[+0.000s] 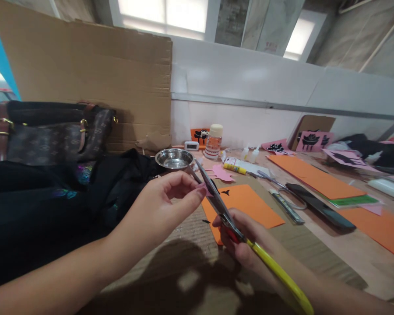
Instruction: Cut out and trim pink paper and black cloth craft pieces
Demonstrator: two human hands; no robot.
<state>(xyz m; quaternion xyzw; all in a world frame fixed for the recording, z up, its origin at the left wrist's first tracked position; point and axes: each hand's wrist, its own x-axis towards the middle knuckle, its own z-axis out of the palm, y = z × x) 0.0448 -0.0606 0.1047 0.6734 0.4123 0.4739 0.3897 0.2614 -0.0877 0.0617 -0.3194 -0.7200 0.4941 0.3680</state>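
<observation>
Between the thumb and fingers of my left hand (pixel 166 201) is a small piece of pink paper (pixel 209 191), mostly covered by the fingertips. My right hand (pixel 249 240) grips a pair of scissors (pixel 219 204) with a yellow handle. Their blades point up and away, parted a little at the tips, and lie right by the pink paper; whether they touch it I cannot tell. Below the scissors, an orange sheet (pixel 256 208) lies on a brown board (pixel 298 245), with a small black cutout (pixel 225 192) on it.
A metal bowl (pixel 174 159) and a lidded jar (pixel 213 142) stand behind my hands. A yellow glue stick (pixel 234 168), a cutter knife (pixel 286 207) and a black phone-like slab (pixel 320 206) lie rightward. Dark cloth (pixel 52 210) and a brown bag (pixel 46 131) fill the left.
</observation>
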